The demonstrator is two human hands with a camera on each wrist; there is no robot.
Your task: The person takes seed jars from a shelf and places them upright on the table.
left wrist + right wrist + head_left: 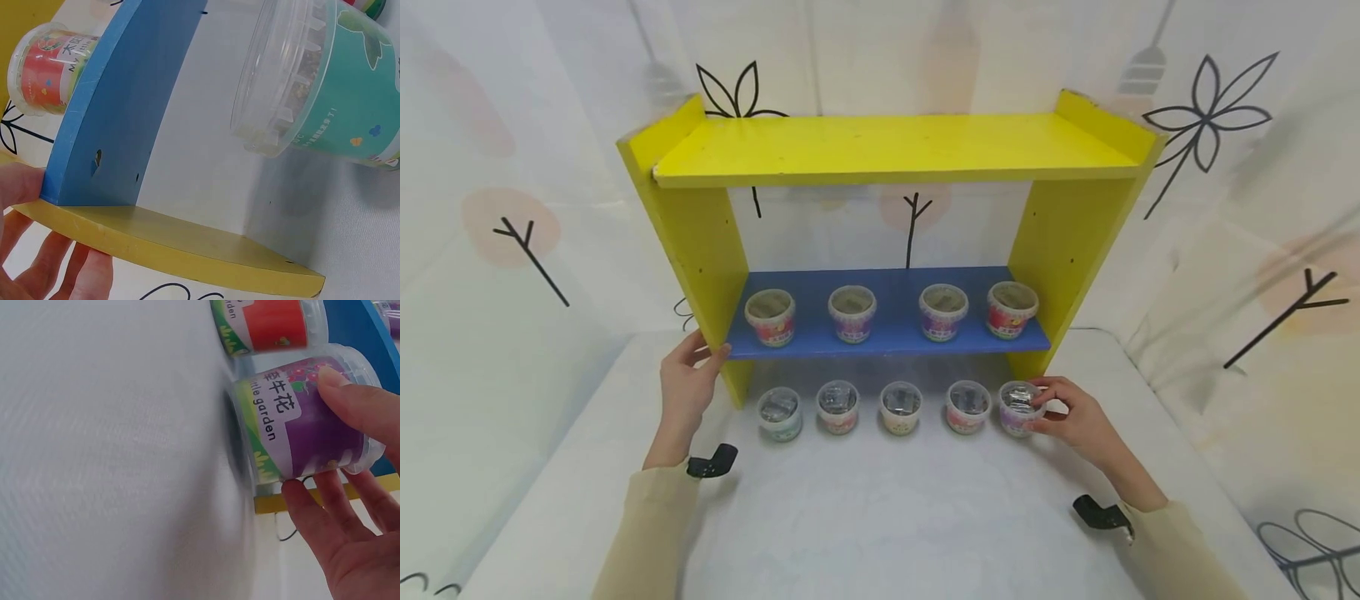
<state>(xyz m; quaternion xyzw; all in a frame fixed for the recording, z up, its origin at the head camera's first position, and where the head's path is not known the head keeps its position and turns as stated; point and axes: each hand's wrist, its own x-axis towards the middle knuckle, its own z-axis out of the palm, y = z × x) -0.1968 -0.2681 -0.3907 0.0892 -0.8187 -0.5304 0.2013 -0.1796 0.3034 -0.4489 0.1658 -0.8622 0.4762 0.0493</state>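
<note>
At the right end of a row of tubs on the table, my right hand (pixel 1078 417) holds a plastic tub with a purple label (pixel 1013 422) between thumb and fingers. The right wrist view shows the thumb on one side of this tub (pixel 319 437) and the fingers (pixel 312 519) on the other, its base close to the white tabletop. My left hand (pixel 685 387) grips the left yellow side panel (pixel 187 244) of a small shelf unit, thumb by the end of the blue board (pixel 75 144), fingers round the panel's outer side.
Several more tubs, including a green-labelled one (pixel 780 417), line the white table (pixel 880 517) before the shelf unit. Tubs with red or purple labels stand on the blue board (pixel 887 308). The yellow top board (pixel 887 146) overhangs them. Printed white sheeting (pixel 512 350) surrounds the table.
</note>
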